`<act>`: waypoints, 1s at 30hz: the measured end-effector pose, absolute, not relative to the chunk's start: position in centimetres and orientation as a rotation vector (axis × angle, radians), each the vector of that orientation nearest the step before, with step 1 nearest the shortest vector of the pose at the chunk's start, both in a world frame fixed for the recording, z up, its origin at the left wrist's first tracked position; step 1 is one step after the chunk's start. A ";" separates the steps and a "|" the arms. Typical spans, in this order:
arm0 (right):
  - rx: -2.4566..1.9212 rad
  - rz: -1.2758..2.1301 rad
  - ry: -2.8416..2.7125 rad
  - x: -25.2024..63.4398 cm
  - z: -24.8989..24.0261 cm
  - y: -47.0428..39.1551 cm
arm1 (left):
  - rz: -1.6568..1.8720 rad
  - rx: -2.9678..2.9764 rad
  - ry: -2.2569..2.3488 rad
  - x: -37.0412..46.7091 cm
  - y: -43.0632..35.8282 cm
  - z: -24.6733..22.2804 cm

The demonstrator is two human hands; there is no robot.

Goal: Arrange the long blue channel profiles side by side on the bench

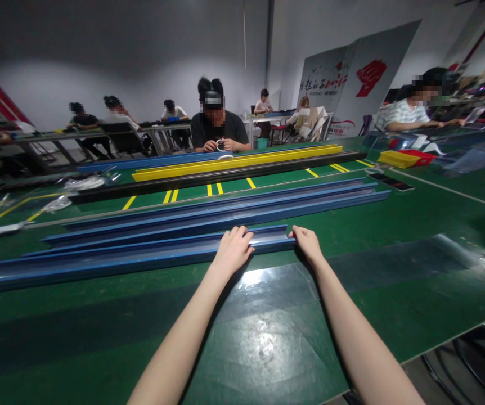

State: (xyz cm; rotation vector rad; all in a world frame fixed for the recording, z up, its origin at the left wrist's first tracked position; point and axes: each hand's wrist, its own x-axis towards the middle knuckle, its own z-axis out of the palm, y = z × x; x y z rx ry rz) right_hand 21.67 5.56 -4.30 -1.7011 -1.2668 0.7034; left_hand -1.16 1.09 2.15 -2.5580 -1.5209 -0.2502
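Observation:
A long blue channel strip [141, 256] lies across the green table [99, 315], its right end near the middle of the view. My left hand [234, 248] is wrapped over this strip a little left of that end, its fingers closed on the channel. At the very end of the strip, my right hand [306, 243] pinches the tip between thumb and fingers. Just behind lie more blue channel strips [209, 212], roughly parallel to the nearest one. A clear plastic sheet [263, 326] lies flat beneath my forearms.
Farther back are a yellow strip [242, 161], a black strip [225, 173] and clear plastic bags [86, 183]. A phone [390, 181], a yellow tray [396, 159] and a red tray [417, 157] stand right. Across the table, a person [217, 126] holds a white ring.

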 end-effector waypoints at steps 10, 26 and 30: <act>-1.657 0.853 -1.224 22.5 -4.3 6.5 | -0.258 -2.580 -1.539 -1.2 1.1 2.3; -1.475 0.765 -1.144 21.6 -4.5 5.7 | -0.200 -2.593 -1.538 -1.0 1.0 2.4; -1.400 0.802 -1.163 21.5 -4.4 5.7 | -0.200 -2.594 -1.539 -1.0 1.0 2.5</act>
